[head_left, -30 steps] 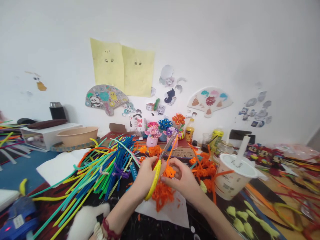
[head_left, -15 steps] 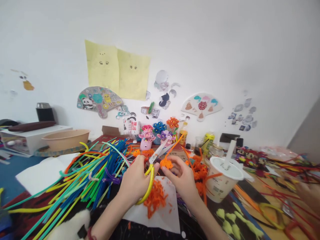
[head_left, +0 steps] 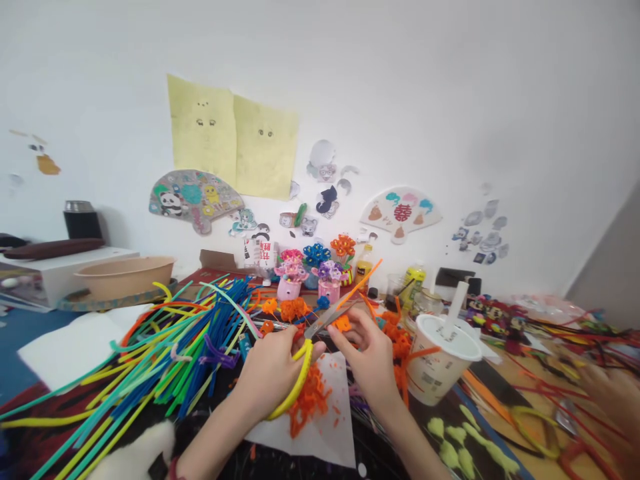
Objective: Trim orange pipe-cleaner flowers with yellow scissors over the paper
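Observation:
My left hand (head_left: pixel 270 370) is closed around a pair of scissors (head_left: pixel 299 387) with yellow handles. Their blades point up and to the right, against or right beside an orange pipe cleaner piece (head_left: pixel 343 324); contact is hard to make out. Fingers of my right hand (head_left: pixel 371 353) pinch that fuzzy piece, and a straight orange stem sticks up from it. Below both hands, orange trimmings (head_left: pixel 307 400) lie heaped on a sheet of white paper (head_left: pixel 333 450).
Bundled coloured pipe cleaners (head_left: pixel 175 360) spread at left. A lidded drink cup (head_left: pixel 433 370) with a wide straw stands close to my right forearm, near more orange pieces (head_left: pixel 397 333). Small potted pipe cleaner flowers (head_left: pixel 289 283) stand behind. Another person's hand (head_left: pixel 607 393) is at far right.
The scissors have tipped lower and to the right, their blades now by the orange piece. My right hand has turned the piece slightly, still pinching it. The whole view has shifted a little.

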Motion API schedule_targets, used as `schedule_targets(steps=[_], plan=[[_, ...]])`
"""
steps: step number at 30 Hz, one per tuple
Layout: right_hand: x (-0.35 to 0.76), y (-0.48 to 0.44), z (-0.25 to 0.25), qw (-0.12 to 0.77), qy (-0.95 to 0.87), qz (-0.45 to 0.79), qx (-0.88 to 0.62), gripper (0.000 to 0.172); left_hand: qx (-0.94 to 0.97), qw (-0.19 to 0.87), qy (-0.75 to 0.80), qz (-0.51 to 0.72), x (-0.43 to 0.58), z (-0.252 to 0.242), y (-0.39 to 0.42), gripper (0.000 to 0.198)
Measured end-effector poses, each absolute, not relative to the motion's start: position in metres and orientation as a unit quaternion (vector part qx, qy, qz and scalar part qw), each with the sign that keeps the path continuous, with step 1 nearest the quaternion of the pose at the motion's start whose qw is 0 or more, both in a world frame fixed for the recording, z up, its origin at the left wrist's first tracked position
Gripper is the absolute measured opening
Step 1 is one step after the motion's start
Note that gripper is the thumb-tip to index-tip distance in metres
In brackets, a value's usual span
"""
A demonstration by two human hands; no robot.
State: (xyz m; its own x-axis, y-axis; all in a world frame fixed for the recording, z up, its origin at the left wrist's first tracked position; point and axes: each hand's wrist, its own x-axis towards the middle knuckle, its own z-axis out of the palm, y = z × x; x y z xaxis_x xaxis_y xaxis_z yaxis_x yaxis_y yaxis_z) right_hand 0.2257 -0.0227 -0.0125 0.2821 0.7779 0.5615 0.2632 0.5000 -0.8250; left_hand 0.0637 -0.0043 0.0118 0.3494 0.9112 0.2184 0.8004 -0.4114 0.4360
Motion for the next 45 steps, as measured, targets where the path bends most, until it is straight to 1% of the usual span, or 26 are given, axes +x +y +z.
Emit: schedule_targets(steps=[9,17,23,32,40,45], plan=[[0.2238,-0.0231,-0.0126,0.655,-0.569,0.203,-0.454,0.025,0.820,0.133,0.514,0.213,0.0623,0.0114,-0.0043,0.047],[0.2227,-0.0239,-0.0119,0.655,-0.568,0.195,-0.459,0.025,0.822,0.129,0.520,0.194,0.0636,0.0140,-0.0052,0.047],[0.2227,-0.0235,-0.0105,0.651,-0.576,0.182,-0.459,0.022,0.824,0.123,0.524,0.179,0.0648,0.0136,-0.0072,0.044],[0.2178,-0.0272,-0.0080,0.627,-0.591,0.202,-0.466,0.019,0.822,0.125,0.532,0.158,0.0648,0.0182,-0.0108,0.045],[0.2221,-0.0262,-0.0065,0.640,-0.578,0.197,-0.466,0.023,0.827,0.097,0.534,0.149,0.0632,0.0183,-0.0095,0.041],[0.2222,-0.0247,-0.0086,0.635,-0.582,0.194,-0.470,0.024,0.837,0.102,0.520,0.138,0.0638,0.0176,-0.0085,0.039]])
